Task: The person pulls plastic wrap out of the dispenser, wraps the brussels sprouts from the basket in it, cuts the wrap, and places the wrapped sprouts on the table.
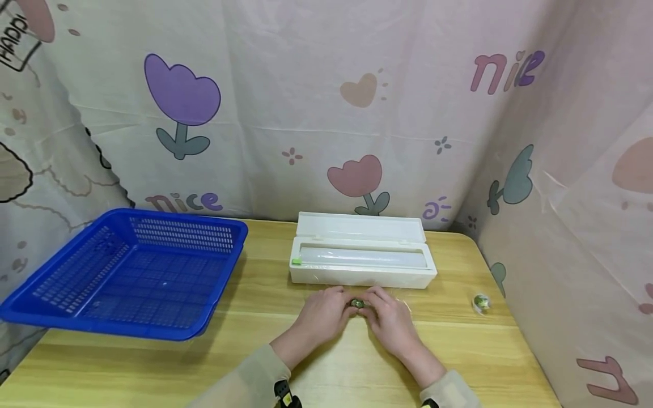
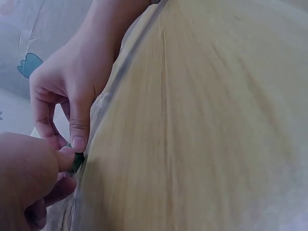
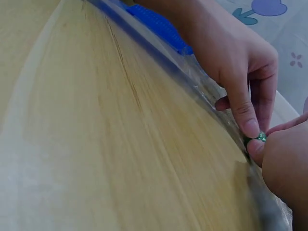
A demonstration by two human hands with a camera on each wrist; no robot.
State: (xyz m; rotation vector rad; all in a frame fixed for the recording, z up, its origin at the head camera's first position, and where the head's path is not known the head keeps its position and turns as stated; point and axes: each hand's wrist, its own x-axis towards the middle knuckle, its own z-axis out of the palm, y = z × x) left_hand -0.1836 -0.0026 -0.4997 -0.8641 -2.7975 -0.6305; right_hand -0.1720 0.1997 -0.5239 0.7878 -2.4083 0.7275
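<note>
Between the fingertips of both hands is a small, shiny dark-green object (image 1: 357,304), mostly hidden by the fingers; I cannot tell its kind. My left hand (image 1: 326,314) pinches it from the left, and my right hand (image 1: 390,320) pinches it from the other side, thumbs toward me. Clear plastic film (image 3: 211,98) lies along the wood beside the fingers in the right wrist view. Just beyond the hands stands a white cling film box (image 1: 362,277), lid raised, with a film roll (image 1: 362,258) inside.
To the left a large blue plastic basket (image 1: 216,300) stands on the wooden table (image 1: 255,368). A small green-and-white ball in clear wrap (image 1: 481,303) lies near the right edge. A patterned curtain (image 1: 285,68) hangs behind and at the sides.
</note>
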